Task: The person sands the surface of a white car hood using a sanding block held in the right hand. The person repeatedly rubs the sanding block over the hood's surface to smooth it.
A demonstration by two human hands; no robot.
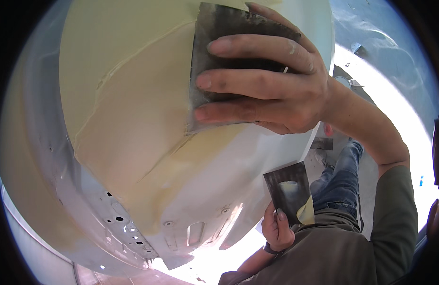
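Note:
My right hand (pixel 266 78) lies with spread fingers over a dark, flexible filler spreader (pixel 223 21), pressing it to a vehicle body panel (pixel 219 167). Beige body filler (pixel 144 96) covers a broad patch left of the blade. Raised ridges run along its upper and lower borders, one starting near the spreader's bottom corner. Lower down, close to my torso, my left hand (pixel 279 228) grips a dark rectangular plate (pixel 289 178) by its lower edge. A pale smear marks the plate's face, and yellowish filler (pixel 306 213) clings to its right corner. My left fingers are partly behind the plate.
The panel's lower left edge has a metal strip (pixel 127 228) with several holes. Another curved body section (pixel 37 149) lies beyond it at left. My legs (pixel 339 178) stand right of the panel, where a dark flat piece (pixel 322 143) is on the floor.

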